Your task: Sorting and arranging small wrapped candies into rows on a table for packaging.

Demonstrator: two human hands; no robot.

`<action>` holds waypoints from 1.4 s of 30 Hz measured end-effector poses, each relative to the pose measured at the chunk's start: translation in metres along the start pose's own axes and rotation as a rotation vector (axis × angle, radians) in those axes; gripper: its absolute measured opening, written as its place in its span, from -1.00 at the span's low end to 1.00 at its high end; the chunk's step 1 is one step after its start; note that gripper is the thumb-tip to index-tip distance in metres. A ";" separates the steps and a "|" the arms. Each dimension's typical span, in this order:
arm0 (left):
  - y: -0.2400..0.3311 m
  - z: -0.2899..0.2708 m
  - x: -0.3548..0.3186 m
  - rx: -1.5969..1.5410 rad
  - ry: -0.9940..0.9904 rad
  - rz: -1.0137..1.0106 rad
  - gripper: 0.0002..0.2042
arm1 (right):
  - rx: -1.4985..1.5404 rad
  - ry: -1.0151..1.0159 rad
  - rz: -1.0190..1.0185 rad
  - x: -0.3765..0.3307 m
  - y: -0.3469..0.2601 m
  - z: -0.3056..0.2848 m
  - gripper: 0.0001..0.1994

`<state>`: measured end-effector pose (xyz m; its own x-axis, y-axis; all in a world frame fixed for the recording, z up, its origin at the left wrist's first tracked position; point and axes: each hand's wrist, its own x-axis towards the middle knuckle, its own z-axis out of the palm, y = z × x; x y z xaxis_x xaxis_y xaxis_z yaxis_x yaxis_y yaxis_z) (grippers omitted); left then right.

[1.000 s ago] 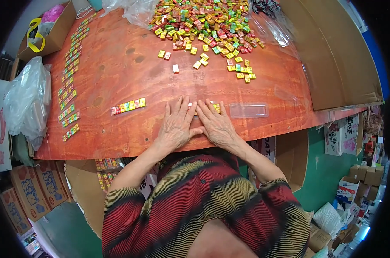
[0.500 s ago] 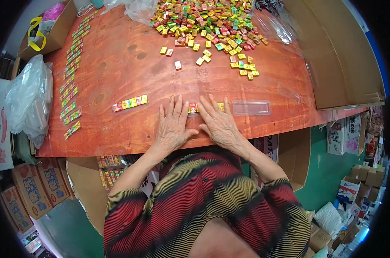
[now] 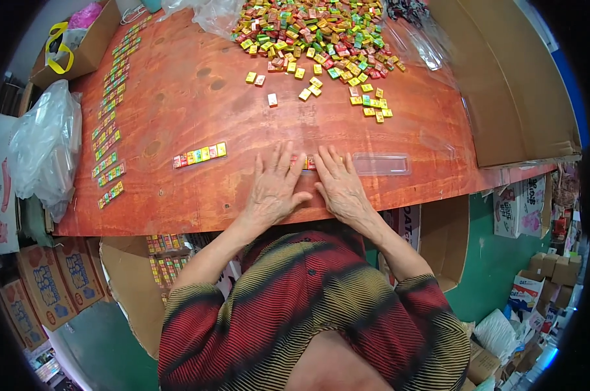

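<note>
A short row of small coloured boxes (image 3: 310, 163) lies near the table's front edge, mostly covered by my hands; a few red and yellow ones show between them. My left hand (image 3: 272, 189) is spread over the row's left part, palm down with fingers stretched out. Over the right part lies my right hand (image 3: 342, 186), also flat with its fingers straight. Right beside its fingers sits a clear plastic tray (image 3: 381, 164). To the left, a finished-looking row of red, green and yellow boxes (image 3: 200, 155) rests on the wood.
A big heap of loose small boxes (image 3: 314, 32) covers the far middle of the red table (image 3: 171, 117). Many box rows (image 3: 111, 169) line its left side. A plastic bag (image 3: 47, 146) hangs at the left edge; a large cardboard carton (image 3: 510, 78) stands at the right.
Both hands have slid a little to the right along the row, the left one more. The right hand now reaches the clear tray's left end.
</note>
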<state>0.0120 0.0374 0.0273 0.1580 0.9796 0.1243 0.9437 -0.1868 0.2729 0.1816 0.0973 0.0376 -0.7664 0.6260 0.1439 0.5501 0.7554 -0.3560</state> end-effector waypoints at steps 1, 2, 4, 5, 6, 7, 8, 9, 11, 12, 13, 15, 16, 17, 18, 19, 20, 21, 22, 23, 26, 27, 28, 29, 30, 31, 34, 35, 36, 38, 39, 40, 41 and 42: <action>0.002 0.001 0.001 -0.008 -0.013 0.000 -0.25 | -0.012 -0.011 -0.008 -0.003 0.002 0.010 -0.47; 0.002 0.005 0.002 -0.042 0.009 -0.005 -0.27 | -0.025 -0.022 -0.013 -0.004 0.002 0.014 -0.48; -0.001 0.003 -0.008 -0.040 -0.020 -0.059 -0.27 | 0.030 -0.034 -0.057 -0.002 -0.005 0.018 -0.49; -0.003 0.001 -0.013 -0.044 -0.057 -0.096 -0.28 | 0.082 -0.044 -0.083 0.001 -0.011 0.021 -0.50; -0.004 -0.002 -0.022 -0.036 -0.061 -0.097 -0.28 | 0.200 -0.047 -0.101 0.006 -0.016 0.024 -0.52; -0.006 -0.006 -0.032 0.034 -0.047 -0.199 -0.32 | 0.209 -0.044 -0.103 0.013 -0.023 0.031 -0.52; -0.007 -0.010 -0.041 0.100 -0.033 -0.291 -0.37 | 0.324 -0.034 -0.169 0.018 -0.028 0.037 -0.51; -0.012 -0.012 -0.050 0.107 -0.035 -0.293 -0.37 | 0.442 -0.025 -0.246 0.024 -0.034 0.043 -0.51; -0.027 -0.009 -0.066 0.222 0.069 -0.423 -0.40 | 0.482 0.017 -0.257 0.031 -0.047 0.041 -0.52; -0.035 -0.010 -0.071 0.225 0.071 -0.423 -0.40 | 0.515 0.055 -0.275 0.035 -0.052 0.036 -0.53; -0.044 -0.011 -0.075 0.223 0.103 -0.467 -0.40 | 0.511 0.057 -0.272 0.036 -0.051 0.030 -0.53; -0.051 -0.018 -0.074 0.196 0.139 -0.499 -0.39 | 0.423 0.066 -0.241 0.033 -0.042 0.014 -0.55; -0.053 -0.027 -0.070 0.204 0.165 -0.494 -0.38 | 0.404 0.063 -0.224 0.028 -0.032 0.008 -0.55; -0.056 -0.033 -0.066 0.212 0.197 -0.491 -0.36 | 0.314 0.141 -0.157 0.021 -0.022 0.000 -0.56; -0.064 -0.032 -0.065 0.245 0.161 -0.513 -0.39 | 0.227 0.215 -0.100 0.015 -0.011 -0.008 -0.57; -0.071 -0.034 -0.064 0.228 0.171 -0.511 -0.39 | 0.151 0.248 -0.014 0.007 0.002 -0.013 -0.59; -0.076 -0.035 -0.058 0.275 0.074 -0.536 -0.41 | 0.064 0.287 0.082 -0.004 0.019 -0.018 -0.61; -0.085 -0.032 -0.055 0.326 -0.028 -0.559 -0.42 | 0.039 0.286 0.093 -0.016 0.036 -0.020 -0.61; -0.096 -0.028 -0.054 0.336 -0.021 -0.543 -0.43 | -0.063 0.298 0.210 -0.027 0.052 -0.022 -0.62; -0.103 -0.030 -0.054 0.328 -0.018 -0.529 -0.43 | -0.155 0.313 0.330 -0.037 0.062 -0.020 -0.63; -0.117 -0.046 -0.051 0.306 -0.065 -0.503 -0.45 | -0.264 0.247 0.395 -0.050 0.075 -0.012 -0.62; -0.119 -0.050 -0.050 0.333 -0.091 -0.558 -0.46 | -0.234 0.253 0.358 -0.048 0.070 -0.010 -0.62; -0.120 -0.051 -0.049 0.362 -0.117 -0.611 -0.47 | -0.203 0.260 0.322 -0.040 0.060 -0.005 -0.61; -0.123 -0.052 -0.056 0.364 -0.113 -0.596 -0.47 | -0.165 0.259 0.277 -0.030 0.048 -0.001 -0.59; -0.125 -0.048 -0.058 0.385 0.016 -0.599 -0.49 | -0.164 0.244 0.249 -0.022 0.039 0.007 -0.58; -0.126 -0.044 -0.058 0.401 0.146 -0.600 -0.50 | -0.129 0.357 0.187 -0.015 0.027 0.009 -0.58; -0.096 -0.027 -0.044 0.308 0.317 -0.396 -0.47 | -0.106 0.424 0.239 -0.012 0.034 -0.011 -0.60; -0.076 -0.026 -0.038 0.200 0.298 -0.300 -0.45 | -0.183 0.450 0.298 -0.015 0.054 -0.020 -0.61; -0.049 -0.024 -0.028 0.087 0.277 -0.199 -0.43 | -0.266 0.475 0.361 -0.021 0.076 -0.029 -0.62; 0.004 -0.023 -0.002 0.091 0.061 -0.120 -0.37 | -0.424 0.499 0.563 -0.039 0.126 -0.041 -0.68; 0.019 -0.016 0.005 0.085 0.070 -0.111 -0.37 | -0.436 0.506 0.565 -0.049 0.141 -0.041 -0.68; 0.029 -0.003 0.011 0.044 0.064 -0.039 -0.38 | -0.457 0.494 0.619 -0.056 0.154 -0.039 -0.69; 0.034 0.006 0.017 0.001 0.054 0.033 -0.39 | -0.477 0.479 0.675 -0.057 0.160 -0.042 -0.70; 0.035 0.008 0.020 -0.003 0.061 0.038 -0.39 | -0.447 0.510 0.621 -0.058 0.161 -0.038 -0.74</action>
<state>0.0505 0.0512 0.0319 0.1755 0.9656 0.1921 0.9365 -0.2239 0.2698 0.3269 0.1896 0.0070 -0.1100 0.8738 0.4737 0.9725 0.1931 -0.1303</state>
